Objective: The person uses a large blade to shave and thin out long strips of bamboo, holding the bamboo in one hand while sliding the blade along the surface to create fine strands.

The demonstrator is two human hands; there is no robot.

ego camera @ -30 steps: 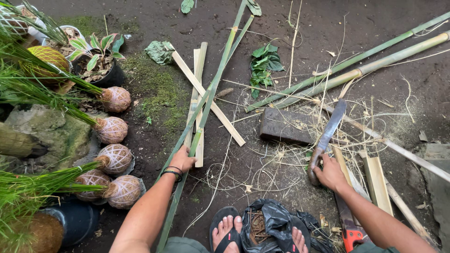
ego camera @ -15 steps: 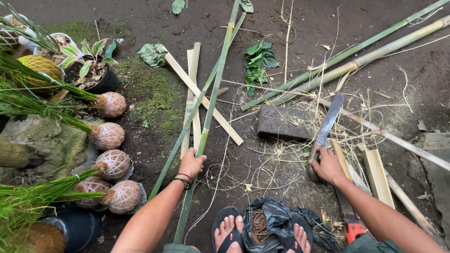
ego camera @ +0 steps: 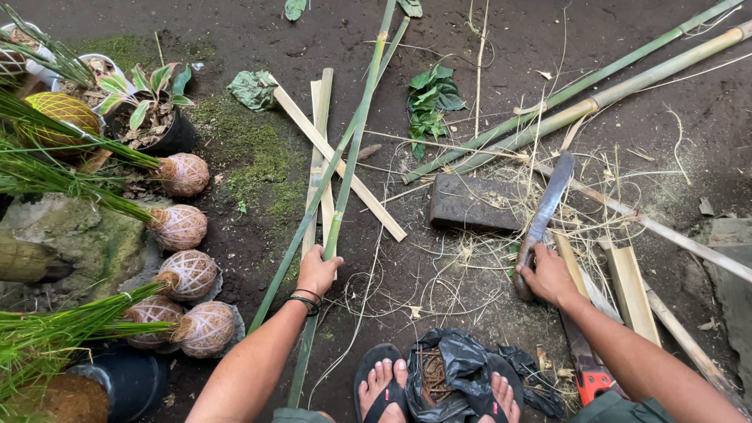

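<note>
My left hand (ego camera: 317,271) grips a long green bamboo strip (ego camera: 354,149) that runs from near my knee up past the top edge. A second green strip lies alongside it. My right hand (ego camera: 548,276) is closed on the handle of a machete (ego camera: 548,200), whose blade points up and rests near a dark flat stone block (ego camera: 476,204). Thin dry bamboo shavings (ego camera: 486,251) lie scattered around the block and between my hands. My feet in black sandals (ego camera: 384,384) are at the bottom edge.
Pale split bamboo slats (ego camera: 337,160) cross on the dark soil. Whole bamboo poles (ego camera: 603,94) lie diagonally at top right. Several string-wrapped plant balls (ego camera: 182,227) and potted plants (ego camera: 145,110) line the left. A black plastic bag (ego camera: 454,372) sits between my feet; an orange-handled tool (ego camera: 587,380) lies bottom right.
My left hand has slid the green bamboo strip to the right and slightly nearer. My right hand stays on the machete, almost unmoved.
</note>
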